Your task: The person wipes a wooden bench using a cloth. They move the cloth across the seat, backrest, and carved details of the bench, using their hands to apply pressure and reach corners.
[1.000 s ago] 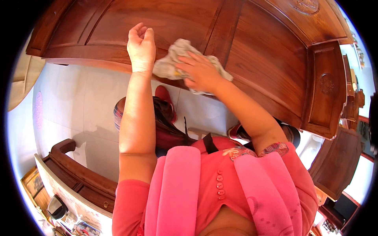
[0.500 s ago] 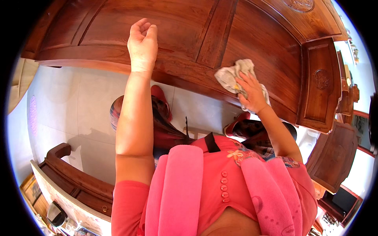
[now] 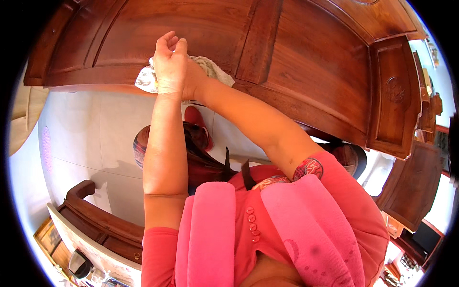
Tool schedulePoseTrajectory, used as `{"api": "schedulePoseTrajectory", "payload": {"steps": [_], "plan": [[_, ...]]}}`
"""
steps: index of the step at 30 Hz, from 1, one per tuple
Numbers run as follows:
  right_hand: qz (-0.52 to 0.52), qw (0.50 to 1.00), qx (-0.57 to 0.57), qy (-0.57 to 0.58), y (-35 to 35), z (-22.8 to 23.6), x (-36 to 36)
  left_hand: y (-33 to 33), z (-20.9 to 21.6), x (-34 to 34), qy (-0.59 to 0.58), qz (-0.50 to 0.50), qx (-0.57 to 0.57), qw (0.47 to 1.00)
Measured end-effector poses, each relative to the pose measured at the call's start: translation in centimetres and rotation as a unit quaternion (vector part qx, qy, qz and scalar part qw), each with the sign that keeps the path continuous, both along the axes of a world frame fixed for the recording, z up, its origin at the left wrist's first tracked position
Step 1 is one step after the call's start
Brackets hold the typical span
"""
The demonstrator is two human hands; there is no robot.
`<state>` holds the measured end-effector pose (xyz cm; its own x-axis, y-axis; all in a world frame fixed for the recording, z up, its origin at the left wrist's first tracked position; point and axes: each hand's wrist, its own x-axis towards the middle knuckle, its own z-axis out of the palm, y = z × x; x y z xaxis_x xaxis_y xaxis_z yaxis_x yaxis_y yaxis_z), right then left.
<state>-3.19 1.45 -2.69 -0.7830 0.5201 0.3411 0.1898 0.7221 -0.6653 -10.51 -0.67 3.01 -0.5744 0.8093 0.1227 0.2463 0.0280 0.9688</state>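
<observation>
A crumpled, pale grey-white cloth (image 3: pixel 213 68) lies on the front edge of a long, polished reddish-brown wooden bench (image 3: pixel 311 71). My right hand (image 3: pixel 193 79) is on this cloth, its arm reaching across to the left. Its fingers are hidden behind my left wrist, while cloth shows on both sides. Above it, my left hand (image 3: pixel 170 60) is held up, palm turned inward, with loosely bent fingers and the thumb apart. Nothing is in the left hand.
The bench has a carved armrest (image 3: pixel 394 95) at its right end. Light floor tiles (image 3: pixel 114 124) and my red shoe (image 3: pixel 198 125) are below its front edge. Another dark wooden piece with a curved arm (image 3: pixel 91 210) stands at lower left. A wooden cabinet (image 3: pixel 413 184) is at right.
My right hand has swept the cloth leftward along the bench's front, from the right panel to beneath my left hand. The left hand stays nearly in place.
</observation>
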Motion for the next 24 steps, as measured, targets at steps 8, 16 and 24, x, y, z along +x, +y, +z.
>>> {"api": "schedulePoseTrajectory", "payload": {"steps": [8,16,24], "plan": [[-0.055,0.978,0.129,-0.155,-1.6,-0.9,10.3,0.5,-0.4,1.1,0.015,-0.006,-0.018,1.0],[-0.248,0.935,0.097,-0.235,-4.3,0.4,34.2,0.7,-2.1,2.4,0.264,-0.064,-0.212,0.939],[-0.445,0.846,0.058,-0.287,-5.1,-1.3,46.7,-1.2,-7.0,6.0,0.425,-0.066,-0.319,0.844]]}}
